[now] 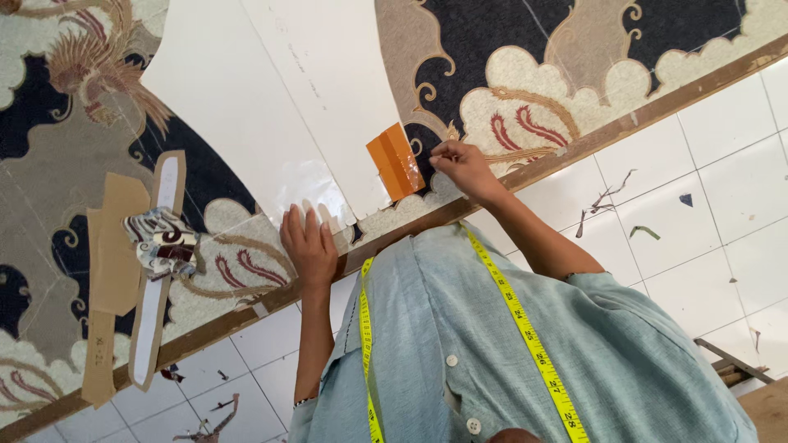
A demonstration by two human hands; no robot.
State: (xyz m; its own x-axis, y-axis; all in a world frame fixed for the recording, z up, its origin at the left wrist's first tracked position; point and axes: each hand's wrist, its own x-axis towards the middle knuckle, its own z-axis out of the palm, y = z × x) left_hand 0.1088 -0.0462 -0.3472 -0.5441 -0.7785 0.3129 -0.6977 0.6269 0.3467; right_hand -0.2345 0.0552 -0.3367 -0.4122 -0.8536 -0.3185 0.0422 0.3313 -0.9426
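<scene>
My left hand (309,244) lies flat with fingers spread on the lower edge of a large white paper pattern piece (238,115), pressing it onto the patterned batik cloth (525,90). A second white paper piece (336,82) overlaps it on the right. My right hand (461,166) has its fingertips pinched together on the cloth, just right of a small orange packet in clear wrap (396,161). What the fingers pinch is too small to tell. A yellow tape measure (525,328) hangs round my neck over a pale green shirt.
The cloth covers a table with a wooden edge (624,123). At the left lie brown card pattern strips (115,254), a white strip and a folded cloth scrap (164,242). White floor tiles (706,213) below carry cloth scraps. A wooden piece (739,365) shows at the lower right.
</scene>
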